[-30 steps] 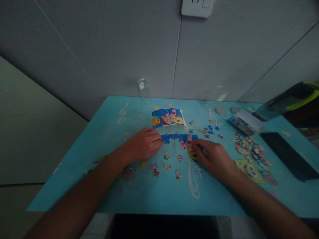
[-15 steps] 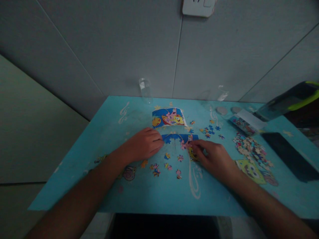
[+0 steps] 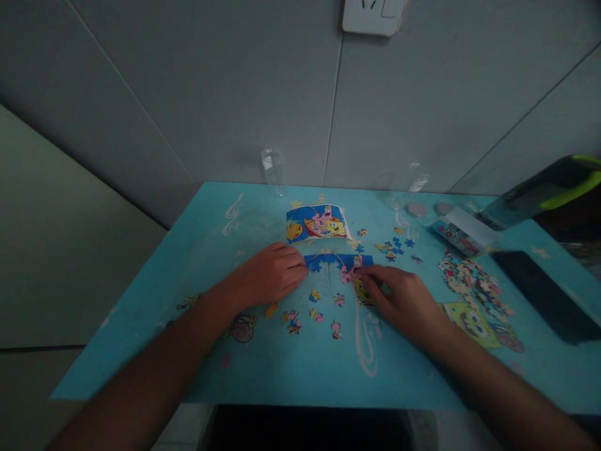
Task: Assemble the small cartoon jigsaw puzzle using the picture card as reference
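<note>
A partly joined jigsaw puzzle [image 3: 323, 258], blue along its top with pink and yellow figures on its right side, lies on the table between my hands. My left hand [image 3: 277, 270] is closed, fingers bent together and fingertips against the puzzle's left edge. On the other side my right hand [image 3: 392, 288] pinches at a puzzle piece [image 3: 362, 289] in the joined right part; the fingers partly hide it. Just behind lies a picture card [image 3: 317, 223] with a similar cartoon scene. Several loose jigsaw pieces [image 3: 314, 294] are scattered in front of the puzzle.
More blue pieces [image 3: 394, 246] lie right of the card, and a mixed pile of pieces [image 3: 474, 282] farther right. Beside it are a dark flat object [image 3: 544, 294] and a printed packet [image 3: 462, 232]. Clear containers [image 3: 273, 172] stand near the wall; a bottle [image 3: 535, 191] is at right.
Hardly anything differs. Both hands keep their places at the puzzle's two sides, and the view has shifted very slightly.
</note>
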